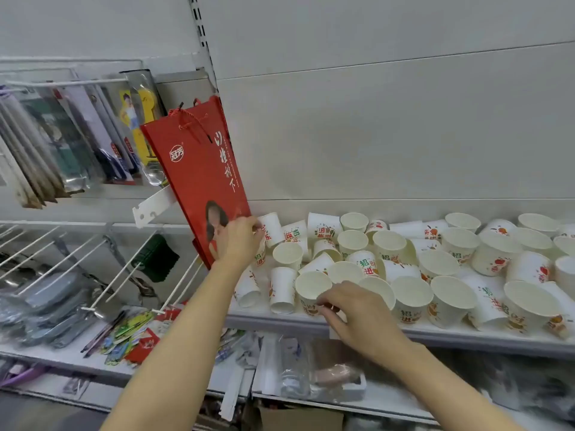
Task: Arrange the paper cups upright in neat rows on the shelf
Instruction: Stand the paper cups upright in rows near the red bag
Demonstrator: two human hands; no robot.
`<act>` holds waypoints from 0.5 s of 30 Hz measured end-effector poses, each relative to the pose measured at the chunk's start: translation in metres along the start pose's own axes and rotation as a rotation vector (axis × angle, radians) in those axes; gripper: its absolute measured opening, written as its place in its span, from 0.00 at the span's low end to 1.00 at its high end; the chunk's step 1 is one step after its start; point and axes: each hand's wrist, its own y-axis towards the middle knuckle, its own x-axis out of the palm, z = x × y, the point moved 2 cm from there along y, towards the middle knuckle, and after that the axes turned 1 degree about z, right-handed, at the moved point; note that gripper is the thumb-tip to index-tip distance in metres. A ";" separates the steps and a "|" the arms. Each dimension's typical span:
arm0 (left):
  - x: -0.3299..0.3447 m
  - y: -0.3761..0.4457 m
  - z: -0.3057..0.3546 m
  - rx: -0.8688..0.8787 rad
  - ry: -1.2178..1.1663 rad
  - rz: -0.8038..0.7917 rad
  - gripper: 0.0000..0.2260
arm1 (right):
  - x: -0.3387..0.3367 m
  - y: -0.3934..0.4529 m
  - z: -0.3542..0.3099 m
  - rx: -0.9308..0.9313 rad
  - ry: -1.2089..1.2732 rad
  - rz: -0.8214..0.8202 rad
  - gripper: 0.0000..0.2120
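Several white paper cups with red and green print crowd the grey shelf (311, 323), some upright, some upside down, some lying on their sides. My left hand (241, 241) is at the shelf's left end, its fingers closed around a cup (270, 228) next to the red bag; part of that cup is hidden by the fingers. My right hand (351, 309) is at the front edge, pinching the lower wall of an upright cup (312, 290). Two upside-down cups (282, 289) stand just left of it.
A red paper gift bag (199, 175) leans at the shelf's left end, touching my left hand. Left of it are wire racks (62, 259) with packaged goods. A lower shelf (311, 374) holds plastic-wrapped items. The white back panel (404, 135) rises behind the cups.
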 end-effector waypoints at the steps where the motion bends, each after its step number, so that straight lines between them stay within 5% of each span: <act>1: 0.001 0.012 0.004 0.013 0.019 -0.057 0.10 | 0.001 0.007 0.002 -0.013 -0.013 0.026 0.06; 10: 0.033 0.072 0.002 0.031 0.058 -0.234 0.13 | 0.009 0.087 0.022 0.053 -0.134 0.084 0.02; 15: 0.043 0.082 -0.004 0.056 0.011 -0.289 0.04 | 0.026 0.116 0.042 0.159 -0.129 0.051 0.03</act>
